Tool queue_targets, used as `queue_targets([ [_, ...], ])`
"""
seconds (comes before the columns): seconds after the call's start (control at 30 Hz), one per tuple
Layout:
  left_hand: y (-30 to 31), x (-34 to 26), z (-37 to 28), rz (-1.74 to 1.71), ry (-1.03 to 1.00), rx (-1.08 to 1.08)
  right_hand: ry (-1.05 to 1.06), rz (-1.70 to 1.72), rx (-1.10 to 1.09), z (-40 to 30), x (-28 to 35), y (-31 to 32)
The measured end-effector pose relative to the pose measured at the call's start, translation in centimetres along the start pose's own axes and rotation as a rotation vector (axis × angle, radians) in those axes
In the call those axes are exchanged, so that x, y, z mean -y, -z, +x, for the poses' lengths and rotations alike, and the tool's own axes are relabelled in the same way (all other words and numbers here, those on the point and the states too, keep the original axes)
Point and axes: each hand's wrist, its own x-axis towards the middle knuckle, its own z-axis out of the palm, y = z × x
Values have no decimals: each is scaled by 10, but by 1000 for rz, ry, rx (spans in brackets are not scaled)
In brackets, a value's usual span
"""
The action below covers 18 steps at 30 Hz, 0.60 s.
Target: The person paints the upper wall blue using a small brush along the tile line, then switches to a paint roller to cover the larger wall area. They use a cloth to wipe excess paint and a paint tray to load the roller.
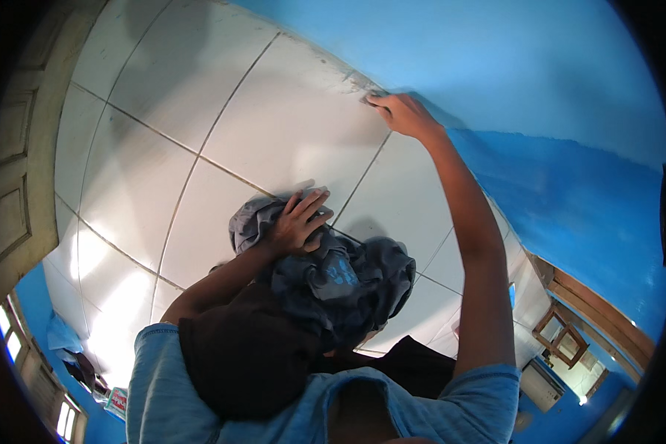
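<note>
My right hand (408, 116) reaches far forward to the joint between the white tiled floor (288, 105) and the blue wall (477, 61). Its fingers are closed on a small, flat, dark object (368, 101), mostly hidden, so its exact kind is unclear. Pale smudges and dirt (358, 83) lie along the wall's foot just beyond the fingertips. My left hand (302, 222) rests on the knee of my dark grey trousers (366, 277), fingers spread and holding nothing. A light blue paint-like stain marks the trousers.
At the left stands a panelled door (19, 183), worn and off-white. Behind me at lower right are a small wooden frame (560, 336) and a pale boxy object (541, 383). A printed packet (116, 402) and a light blue plastic bag (64, 336) lie at lower left.
</note>
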Motion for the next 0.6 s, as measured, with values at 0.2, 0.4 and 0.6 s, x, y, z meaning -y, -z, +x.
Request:
queue_targets([
  [0.2,1,0,6,0,23,49,-31,29,34,16,19,11],
  [0.4,1,4,5,3,30,47,50,31,-30,4,-5,-6],
  [0.6,1,2,-2,9,14,17,41,17,-2,20,10,6],
])
